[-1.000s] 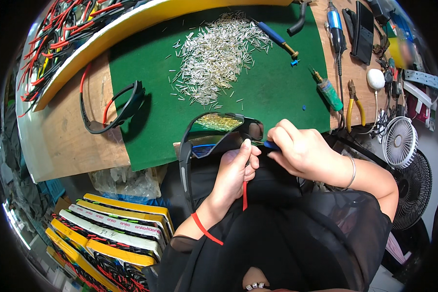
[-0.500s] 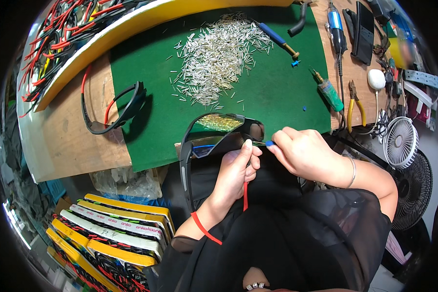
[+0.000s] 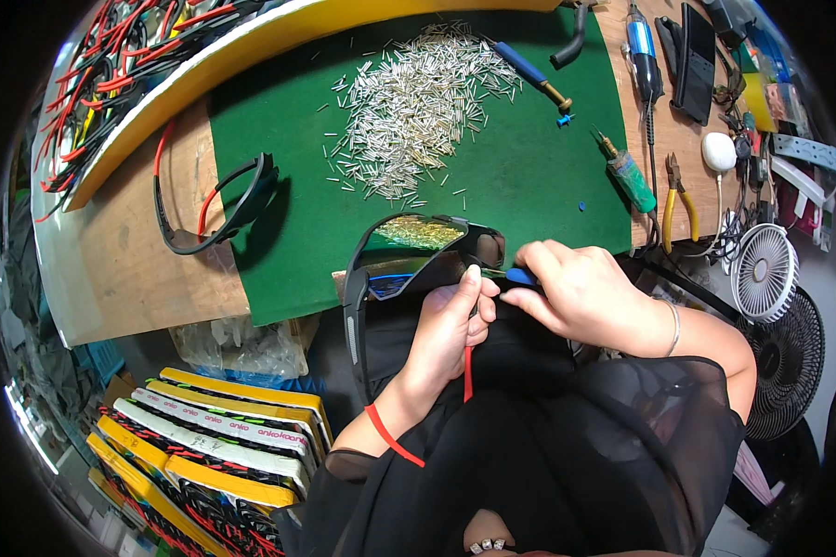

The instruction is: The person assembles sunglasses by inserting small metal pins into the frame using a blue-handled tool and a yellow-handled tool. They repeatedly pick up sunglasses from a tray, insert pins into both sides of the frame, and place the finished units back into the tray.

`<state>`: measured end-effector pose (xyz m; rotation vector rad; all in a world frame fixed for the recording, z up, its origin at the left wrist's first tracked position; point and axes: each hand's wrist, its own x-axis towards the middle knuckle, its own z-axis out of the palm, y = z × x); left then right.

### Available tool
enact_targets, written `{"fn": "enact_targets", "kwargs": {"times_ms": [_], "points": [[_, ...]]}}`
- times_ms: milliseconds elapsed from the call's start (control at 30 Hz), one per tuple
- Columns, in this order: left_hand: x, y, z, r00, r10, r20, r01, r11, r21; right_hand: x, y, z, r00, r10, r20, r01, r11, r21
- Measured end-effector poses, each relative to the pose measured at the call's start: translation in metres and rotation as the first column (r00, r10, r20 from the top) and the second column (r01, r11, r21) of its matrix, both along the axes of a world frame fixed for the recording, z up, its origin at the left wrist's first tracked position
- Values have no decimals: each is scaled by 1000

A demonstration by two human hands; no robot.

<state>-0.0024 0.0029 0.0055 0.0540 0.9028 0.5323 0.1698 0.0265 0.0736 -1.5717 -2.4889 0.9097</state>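
Note:
Low over the front edge of the green mat, my left hand [image 3: 450,325] is closed on a pair of black wraparound sunglasses [image 3: 423,232] with mirrored lenses. Its thumb and fingers pinch the frame near the right hinge; one red-tipped temple arm extends toward me past my left wrist. My right hand [image 3: 581,297] holds a small screwdriver [image 3: 522,277] by its blue handle, between thumb and fingers. The thin shaft points left at the hinge beside my left thumb. Whether a screw is at the tip is hidden by my fingers.
Beyond lies a heap of small metal pins [image 3: 413,111] on the green mat [image 3: 529,176]. Another pair of sunglasses [image 3: 241,209] rests at left. A blue-handled tool [image 3: 520,65], green-handled tool [image 3: 632,181], pliers [image 3: 683,209] and small fan [image 3: 764,271] are right. Stacked trays [image 3: 223,427] stand lower left.
The fingers of my right hand have loosened and shifted on the screwdriver, with the thumb lower and more blue handle showing. My left hand and the sunglasses stay nearly still.

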Motion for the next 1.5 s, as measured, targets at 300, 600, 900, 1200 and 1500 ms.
{"fn": "enact_targets", "kwargs": {"times_ms": [300, 600, 900, 1200, 1500], "points": [[0, 0, 0, 1000, -5, -11, 5, 1000, 5, 3, 1, -1, 999, 26, 39, -24, 999, -46], [-1, 0, -1, 1000, -5, -4, 5, 1000, -2, 1, 5, -1, 998, 60, 32, -62, 996, 70], [-4, -1, 1, 1000, -22, 7, 22, 1000, -9, 18, 5, 5, 997, -9, -80, 3, 996, -84], [-2, 3, 34, 985, -163, 54, 155, 980, 126, 17, 48, -24, 923, -337, -189, 386, 810, 442], [-12, 1, 31, 918, 102, -383, 68, 911, 406, 59, 24, -10, 911, -378, -167, 404, 728, 554]]}}
